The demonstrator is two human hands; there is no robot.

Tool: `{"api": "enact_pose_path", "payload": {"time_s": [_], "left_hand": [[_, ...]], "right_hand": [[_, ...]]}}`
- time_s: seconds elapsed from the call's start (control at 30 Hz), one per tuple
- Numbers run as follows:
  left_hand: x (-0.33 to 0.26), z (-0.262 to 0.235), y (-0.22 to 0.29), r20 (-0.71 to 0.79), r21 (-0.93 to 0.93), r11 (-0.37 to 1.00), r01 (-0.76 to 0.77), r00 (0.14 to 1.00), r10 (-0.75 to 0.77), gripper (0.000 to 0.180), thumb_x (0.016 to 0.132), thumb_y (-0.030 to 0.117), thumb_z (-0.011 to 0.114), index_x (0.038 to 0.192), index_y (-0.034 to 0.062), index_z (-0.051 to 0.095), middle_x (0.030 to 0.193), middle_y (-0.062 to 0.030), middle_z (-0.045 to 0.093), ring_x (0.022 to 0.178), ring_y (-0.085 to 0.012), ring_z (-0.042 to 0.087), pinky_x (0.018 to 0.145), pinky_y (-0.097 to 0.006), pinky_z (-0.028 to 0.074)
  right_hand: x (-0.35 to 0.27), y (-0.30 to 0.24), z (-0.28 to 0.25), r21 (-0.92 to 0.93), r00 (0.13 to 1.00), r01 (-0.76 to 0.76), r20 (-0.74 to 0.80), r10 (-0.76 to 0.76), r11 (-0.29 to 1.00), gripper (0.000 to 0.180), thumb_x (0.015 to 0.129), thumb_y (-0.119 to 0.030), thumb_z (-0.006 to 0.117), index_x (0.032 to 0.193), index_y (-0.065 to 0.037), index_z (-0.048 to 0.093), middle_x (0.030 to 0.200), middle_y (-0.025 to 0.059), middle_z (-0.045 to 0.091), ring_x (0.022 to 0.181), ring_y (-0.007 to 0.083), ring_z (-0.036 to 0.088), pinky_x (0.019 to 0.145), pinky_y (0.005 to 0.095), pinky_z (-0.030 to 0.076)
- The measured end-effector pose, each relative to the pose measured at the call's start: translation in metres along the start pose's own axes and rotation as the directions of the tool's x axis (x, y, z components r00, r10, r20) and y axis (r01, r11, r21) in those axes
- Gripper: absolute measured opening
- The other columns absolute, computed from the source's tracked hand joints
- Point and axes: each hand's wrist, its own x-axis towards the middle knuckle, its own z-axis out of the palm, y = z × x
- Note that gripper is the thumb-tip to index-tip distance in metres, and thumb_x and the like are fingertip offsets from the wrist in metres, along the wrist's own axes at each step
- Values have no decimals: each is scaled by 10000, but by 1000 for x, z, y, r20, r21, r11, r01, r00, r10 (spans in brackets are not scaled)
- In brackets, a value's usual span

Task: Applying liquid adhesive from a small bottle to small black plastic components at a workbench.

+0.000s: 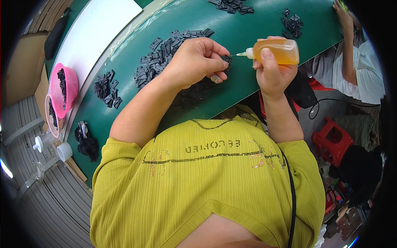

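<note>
My right hand (273, 74) is closed around a clear squeeze bottle (277, 51) of amber liquid, tipped on its side. Its white cap and thin needle tip point left, reaching a small black plastic part (226, 60). That part is pinched between the thumb and fingers of my left hand (200, 62), which hide most of it. Just left of and beyond this hand spreads a big pile of similar flat black parts (155, 60) on the green table (244, 89).
Smaller heaps of black parts lie at left (107, 89), far middle (231, 5) and far right (292, 25). Pink baskets (71, 89) stand at the left edge near a white cup (64, 151). Another person's hand (342, 16) is at far right, beyond a red stool (331, 140).
</note>
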Motion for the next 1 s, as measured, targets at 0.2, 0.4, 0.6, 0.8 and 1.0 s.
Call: {"api": "enact_pose_path", "payload": {"time_s": [0.2, 0.4, 0.6, 0.8, 1.0], "left_hand": [[0, -1, 0, -20, -30, 999, 13, 1000, -13, 263, 782, 7, 625, 1021, -68, 546, 778, -106, 622, 636, -165, 638, 562, -243, 535], [2, -2, -1, -23, -36, 999, 12, 1000, -12, 251, 787, 19, 627, 1011, -66, 554, 786, -114, 624, 631, -166, 637, 559, -244, 533], [2, -1, -1, -31, -40, 999, 11, 999, -12, 243, 787, 16, 623, 1005, -66, 558, 787, -117, 623, 621, -165, 635, 552, -247, 533], [1, -2, -1, -33, -44, 999, 17, 999, -19, 240, 785, 10, 619, 1004, -68, 558, 786, -119, 622, 620, -166, 636, 549, -247, 534], [2, -1, 0, -29, -40, 999, 14, 999, -15, 242, 784, 8, 620, 1006, -69, 558, 788, -119, 623, 618, -165, 634, 549, -247, 536]], "right_hand": [[0, -7, 2, 222, 997, -71, 10, 71, 972, 224, 766, -3, 600, 973, 13, 518, 826, 125, 610, 531, 107, 532, 461, 218, 438], [-4, -6, -2, 148, 993, -80, 103, 65, 986, 269, 748, 2, 609, 1001, 12, 520, 869, 128, 609, 558, 111, 555, 458, 208, 444], [-3, -5, -3, 107, 986, -74, 156, 57, 992, 277, 742, 11, 615, 1003, 12, 520, 881, 120, 607, 560, 102, 558, 463, 204, 450], [-4, -4, -2, 103, 986, -76, 157, 59, 992, 275, 742, 29, 607, 1001, 13, 519, 861, 113, 609, 557, 97, 557, 472, 210, 454], [-3, -2, 2, 24, 987, 2, 162, -6, 1000, 280, 740, 33, 610, 1004, 11, 521, 844, 107, 610, 554, 94, 554, 480, 202, 446]]}}
